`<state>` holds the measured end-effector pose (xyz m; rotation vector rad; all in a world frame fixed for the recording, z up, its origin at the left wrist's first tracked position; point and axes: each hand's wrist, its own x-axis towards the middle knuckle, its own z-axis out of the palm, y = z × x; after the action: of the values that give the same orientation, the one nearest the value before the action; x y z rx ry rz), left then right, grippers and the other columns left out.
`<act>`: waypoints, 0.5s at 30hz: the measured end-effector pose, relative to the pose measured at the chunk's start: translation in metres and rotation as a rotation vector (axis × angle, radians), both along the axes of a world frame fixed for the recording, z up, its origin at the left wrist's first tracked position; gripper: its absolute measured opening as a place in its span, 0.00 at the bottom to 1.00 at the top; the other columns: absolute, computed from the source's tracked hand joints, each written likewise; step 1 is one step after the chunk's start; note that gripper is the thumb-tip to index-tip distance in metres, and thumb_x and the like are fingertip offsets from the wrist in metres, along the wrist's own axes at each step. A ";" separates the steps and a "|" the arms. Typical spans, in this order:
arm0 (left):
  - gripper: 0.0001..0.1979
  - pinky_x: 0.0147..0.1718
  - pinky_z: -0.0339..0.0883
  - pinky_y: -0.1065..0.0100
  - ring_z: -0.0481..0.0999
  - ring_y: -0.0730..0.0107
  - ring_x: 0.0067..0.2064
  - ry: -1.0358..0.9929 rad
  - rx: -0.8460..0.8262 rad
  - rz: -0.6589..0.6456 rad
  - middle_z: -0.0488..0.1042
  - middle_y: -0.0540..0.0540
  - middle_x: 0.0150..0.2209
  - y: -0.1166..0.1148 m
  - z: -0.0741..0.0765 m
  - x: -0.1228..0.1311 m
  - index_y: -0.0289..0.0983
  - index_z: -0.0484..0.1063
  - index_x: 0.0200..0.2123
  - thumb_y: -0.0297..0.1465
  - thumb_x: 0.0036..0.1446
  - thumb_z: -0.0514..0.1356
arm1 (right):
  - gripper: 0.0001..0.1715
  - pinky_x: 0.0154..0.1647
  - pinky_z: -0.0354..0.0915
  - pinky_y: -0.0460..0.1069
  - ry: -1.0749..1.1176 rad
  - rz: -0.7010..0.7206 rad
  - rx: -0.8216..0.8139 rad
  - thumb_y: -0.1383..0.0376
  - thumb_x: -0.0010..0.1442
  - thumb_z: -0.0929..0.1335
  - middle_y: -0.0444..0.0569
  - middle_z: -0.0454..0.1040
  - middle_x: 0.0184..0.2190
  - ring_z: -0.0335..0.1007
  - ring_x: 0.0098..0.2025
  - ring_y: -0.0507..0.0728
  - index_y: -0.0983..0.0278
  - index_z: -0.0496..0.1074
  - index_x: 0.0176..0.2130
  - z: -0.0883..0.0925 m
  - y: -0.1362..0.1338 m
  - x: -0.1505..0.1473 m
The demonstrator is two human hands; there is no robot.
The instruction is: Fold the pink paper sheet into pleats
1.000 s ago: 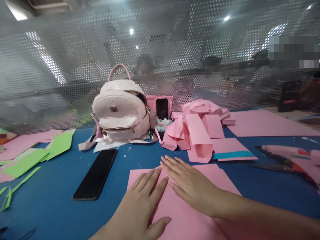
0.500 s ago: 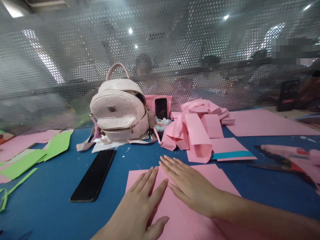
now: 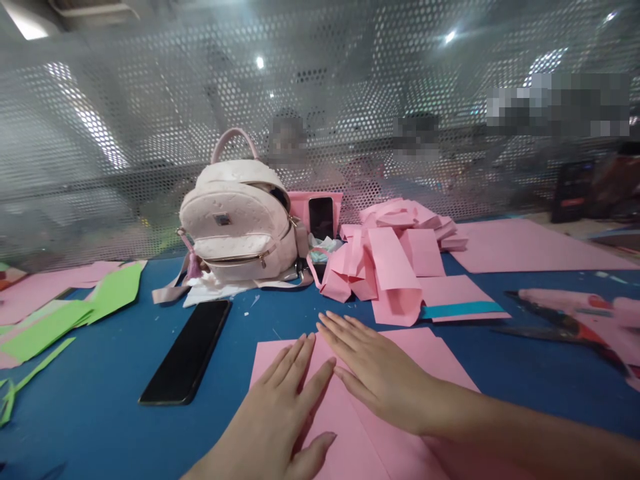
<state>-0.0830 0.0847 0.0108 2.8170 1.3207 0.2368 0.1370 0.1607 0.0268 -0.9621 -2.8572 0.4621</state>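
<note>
Pink paper sheets [image 3: 420, 363] lie overlapping on the blue table in front of me. My left hand [image 3: 287, 400] rests flat on them at the left, its fingers stretched out and thumb apart. To its right my right hand [image 3: 375, 367] also lies flat on the pink paper, fingers extended toward the upper left. The two hands nearly meet at the left index fingertip and right thumb. Neither holds anything. Beyond the right hand are folded pink paper pieces [image 3: 395, 267] in a heap, and a pink sheet with a blue strip [image 3: 463, 309] on it.
A black phone [image 3: 187, 353] lies left of my hands. Behind stands a white backpack [image 3: 237, 220], with a smaller phone [image 3: 321, 217] upright beside it. Green paper [image 3: 50, 327] is at the left. A pink glue gun [image 3: 565, 300] and scissors [image 3: 555, 333] lie right, before a perforated metal screen [image 3: 350, 87].
</note>
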 end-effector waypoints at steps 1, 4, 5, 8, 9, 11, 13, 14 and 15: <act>0.41 0.61 0.60 0.40 0.46 0.37 0.70 -0.005 -0.001 -0.003 0.43 0.30 0.72 0.000 0.000 0.000 0.38 0.43 0.72 0.38 0.61 0.59 | 0.33 0.73 0.42 0.61 -0.004 -0.002 0.002 0.57 0.73 0.52 0.51 0.38 0.73 0.35 0.74 0.60 0.67 0.44 0.72 0.000 0.000 0.000; 0.41 0.61 0.59 0.39 0.45 0.36 0.70 -0.014 -0.001 -0.010 0.42 0.29 0.72 0.002 0.000 0.000 0.37 0.43 0.72 0.38 0.61 0.59 | 0.34 0.73 0.42 0.61 -0.006 -0.004 0.008 0.57 0.73 0.51 0.51 0.38 0.73 0.35 0.74 0.60 0.67 0.44 0.72 -0.001 0.000 -0.001; 0.41 0.61 0.59 0.39 0.45 0.36 0.70 -0.013 -0.002 -0.012 0.42 0.29 0.72 0.002 -0.001 -0.001 0.37 0.43 0.72 0.38 0.61 0.59 | 0.34 0.73 0.42 0.61 -0.005 -0.003 0.008 0.57 0.73 0.51 0.51 0.38 0.73 0.35 0.74 0.60 0.68 0.44 0.72 -0.001 0.000 -0.001; 0.41 0.60 0.59 0.39 0.45 0.36 0.70 -0.006 -0.004 -0.015 0.42 0.27 0.71 0.002 -0.001 -0.001 0.36 0.43 0.72 0.37 0.61 0.59 | 0.33 0.73 0.42 0.61 0.003 0.001 0.007 0.57 0.74 0.51 0.52 0.39 0.73 0.36 0.74 0.60 0.68 0.44 0.72 -0.001 0.001 -0.002; 0.42 0.61 0.59 0.39 0.45 0.35 0.70 -0.005 -0.006 -0.015 0.42 0.26 0.71 0.001 0.000 -0.001 0.36 0.43 0.72 0.37 0.61 0.59 | 0.33 0.73 0.42 0.61 0.006 0.001 0.008 0.57 0.74 0.51 0.52 0.39 0.73 0.36 0.74 0.60 0.68 0.44 0.72 -0.001 0.001 -0.002; 0.42 0.61 0.59 0.39 0.45 0.35 0.70 -0.005 -0.011 -0.016 0.42 0.27 0.71 0.001 0.000 -0.001 0.36 0.43 0.72 0.37 0.60 0.59 | 0.33 0.73 0.41 0.61 0.010 0.003 0.011 0.57 0.74 0.51 0.52 0.38 0.73 0.35 0.74 0.60 0.68 0.45 0.72 -0.001 0.001 -0.001; 0.41 0.60 0.60 0.39 0.45 0.35 0.70 -0.006 -0.009 -0.019 0.42 0.28 0.72 0.001 0.000 0.000 0.36 0.44 0.71 0.36 0.60 0.59 | 0.33 0.73 0.42 0.61 0.005 0.006 0.011 0.57 0.74 0.50 0.52 0.37 0.73 0.34 0.74 0.60 0.68 0.44 0.72 -0.002 0.001 -0.001; 0.40 0.60 0.60 0.39 0.45 0.35 0.70 -0.007 -0.004 -0.021 0.42 0.28 0.72 0.001 -0.001 0.000 0.36 0.45 0.71 0.36 0.61 0.59 | 0.33 0.73 0.42 0.61 0.001 0.006 0.008 0.57 0.74 0.50 0.52 0.37 0.73 0.34 0.74 0.60 0.68 0.44 0.72 -0.003 0.001 -0.001; 0.40 0.60 0.60 0.39 0.45 0.35 0.70 -0.009 0.001 -0.023 0.41 0.29 0.72 0.002 -0.001 0.000 0.36 0.45 0.71 0.36 0.61 0.59 | 0.33 0.73 0.42 0.62 -0.005 0.007 0.004 0.58 0.74 0.50 0.52 0.37 0.73 0.33 0.74 0.60 0.68 0.43 0.72 -0.003 0.001 -0.001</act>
<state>-0.0832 0.0865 0.0099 2.8271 1.2861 0.2491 0.1359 0.1614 0.0239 -0.9542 -2.8661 0.4551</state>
